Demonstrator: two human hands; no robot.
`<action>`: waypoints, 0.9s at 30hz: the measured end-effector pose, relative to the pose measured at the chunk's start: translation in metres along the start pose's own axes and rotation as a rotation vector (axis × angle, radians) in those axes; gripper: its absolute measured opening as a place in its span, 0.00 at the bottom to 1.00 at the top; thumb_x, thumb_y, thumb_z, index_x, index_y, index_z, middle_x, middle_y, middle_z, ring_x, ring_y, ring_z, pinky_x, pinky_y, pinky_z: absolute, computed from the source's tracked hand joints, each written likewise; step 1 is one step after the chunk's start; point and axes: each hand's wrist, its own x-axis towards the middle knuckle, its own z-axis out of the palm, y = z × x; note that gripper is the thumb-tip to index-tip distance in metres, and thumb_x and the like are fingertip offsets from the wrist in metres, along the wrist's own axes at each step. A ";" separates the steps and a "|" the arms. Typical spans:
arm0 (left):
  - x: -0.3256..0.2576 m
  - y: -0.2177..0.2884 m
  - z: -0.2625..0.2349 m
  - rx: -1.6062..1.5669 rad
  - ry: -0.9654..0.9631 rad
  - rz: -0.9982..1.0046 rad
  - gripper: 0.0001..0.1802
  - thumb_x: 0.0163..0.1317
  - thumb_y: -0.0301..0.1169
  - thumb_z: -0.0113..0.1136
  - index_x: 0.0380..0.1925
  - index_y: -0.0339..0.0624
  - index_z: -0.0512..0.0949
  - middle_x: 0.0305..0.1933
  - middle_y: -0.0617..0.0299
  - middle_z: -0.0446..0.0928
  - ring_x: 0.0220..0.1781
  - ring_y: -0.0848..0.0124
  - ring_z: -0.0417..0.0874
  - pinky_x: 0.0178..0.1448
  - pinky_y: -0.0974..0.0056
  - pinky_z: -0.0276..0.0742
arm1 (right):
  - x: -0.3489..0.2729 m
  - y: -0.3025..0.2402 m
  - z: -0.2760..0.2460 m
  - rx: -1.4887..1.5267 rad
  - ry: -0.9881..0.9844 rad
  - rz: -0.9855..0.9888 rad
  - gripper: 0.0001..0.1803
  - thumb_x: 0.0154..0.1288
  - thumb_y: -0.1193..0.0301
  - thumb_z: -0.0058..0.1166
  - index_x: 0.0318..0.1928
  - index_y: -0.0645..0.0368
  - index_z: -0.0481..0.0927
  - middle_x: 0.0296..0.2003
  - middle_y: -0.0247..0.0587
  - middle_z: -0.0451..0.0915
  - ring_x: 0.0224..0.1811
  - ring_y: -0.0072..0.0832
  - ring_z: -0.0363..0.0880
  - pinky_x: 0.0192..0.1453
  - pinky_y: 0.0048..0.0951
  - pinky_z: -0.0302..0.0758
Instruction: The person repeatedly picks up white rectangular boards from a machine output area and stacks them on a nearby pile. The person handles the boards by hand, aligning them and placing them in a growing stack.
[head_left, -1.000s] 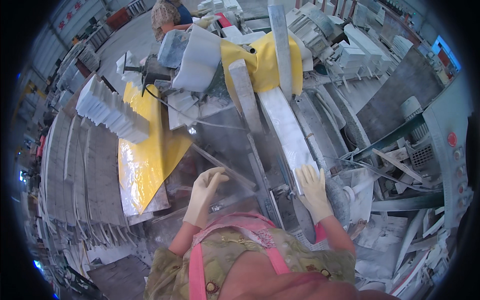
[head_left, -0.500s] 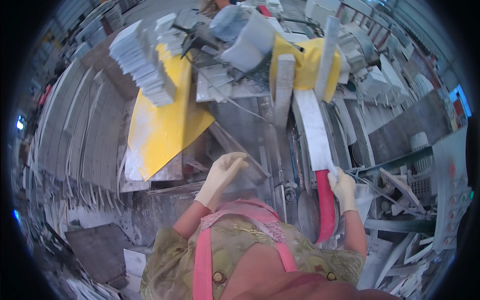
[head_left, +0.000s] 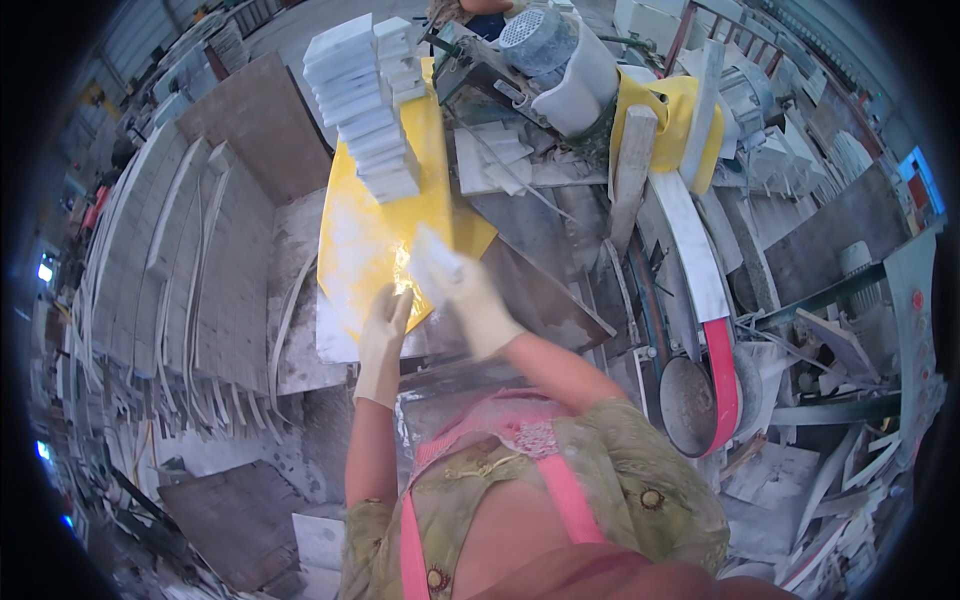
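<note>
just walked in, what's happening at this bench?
A person in pale gloves stands at a dusty stone-cutting bench. The right hand holds a small white tile over the yellow sheet, though the grip is blurred. The left hand rests at the sheet's near edge. A stack of white tiles stands at the sheet's far end. To the right is a machine with a yellow guard and a long belt.

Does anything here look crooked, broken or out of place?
The stack of white tiles on the yellow sheet leans, its layers stepped sideways. Broken stone offcuts lie scattered at right. The gloved right hand holds a pale tile; that one looks whole.
</note>
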 end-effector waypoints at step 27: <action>0.023 -0.018 0.008 -0.132 0.169 -0.247 0.30 0.67 0.34 0.55 0.68 0.37 0.64 0.58 0.46 0.76 0.56 0.56 0.82 0.54 0.50 0.84 | -0.233 -0.016 -0.446 -1.674 0.222 0.254 0.53 0.53 0.67 0.71 0.79 0.52 0.58 0.78 0.47 0.60 0.82 0.41 0.54 0.84 0.46 0.53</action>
